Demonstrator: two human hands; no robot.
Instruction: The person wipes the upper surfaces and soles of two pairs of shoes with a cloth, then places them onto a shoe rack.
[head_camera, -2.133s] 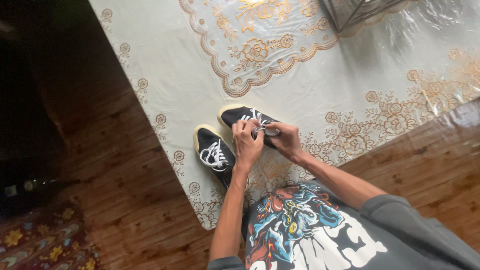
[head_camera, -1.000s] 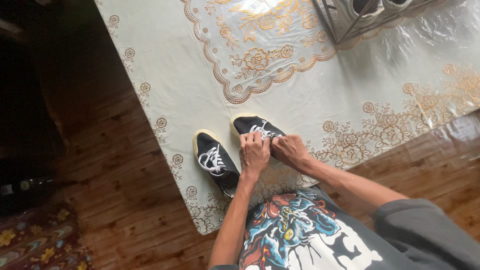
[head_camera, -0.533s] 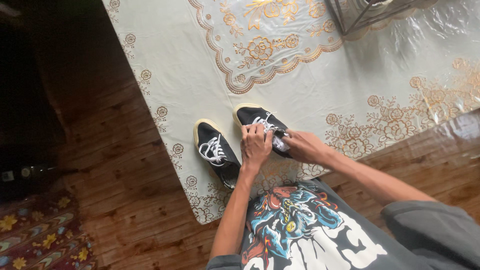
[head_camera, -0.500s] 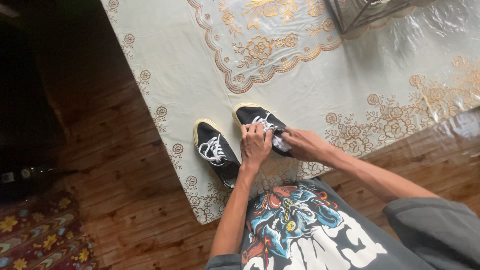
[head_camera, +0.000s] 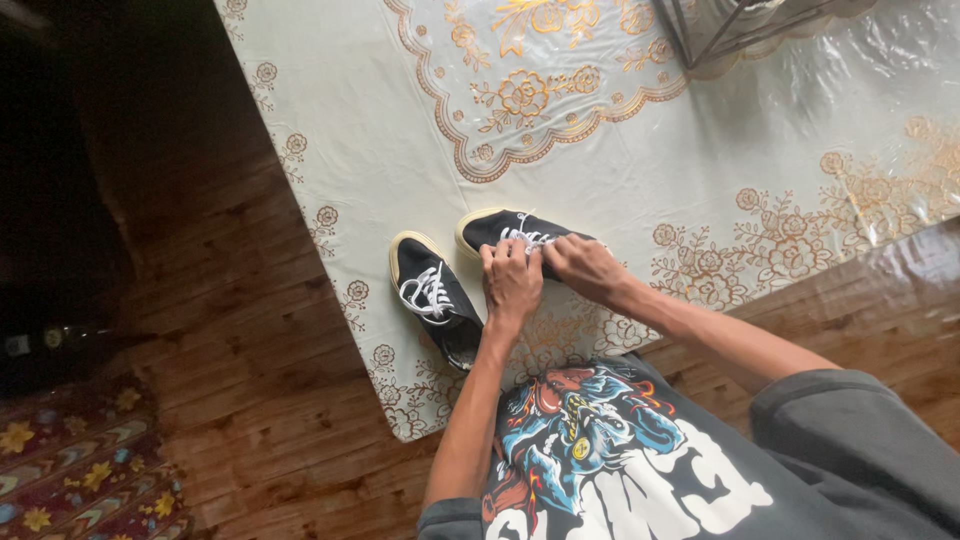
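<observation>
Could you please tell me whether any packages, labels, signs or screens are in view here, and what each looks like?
No packages, signs or screens show.
Shirt print: on the person's dark grey shirt at bottom centre; a blue, red and yellow cartoon figure above large white block letters.
Nothing label-like shows on the black shoes, which the hands partly cover.

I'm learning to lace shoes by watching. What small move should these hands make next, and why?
Probably draw the white lace snug: both the left hand and the right hand pinch it over the right shoe, while the left shoe looks laced already.
</observation>
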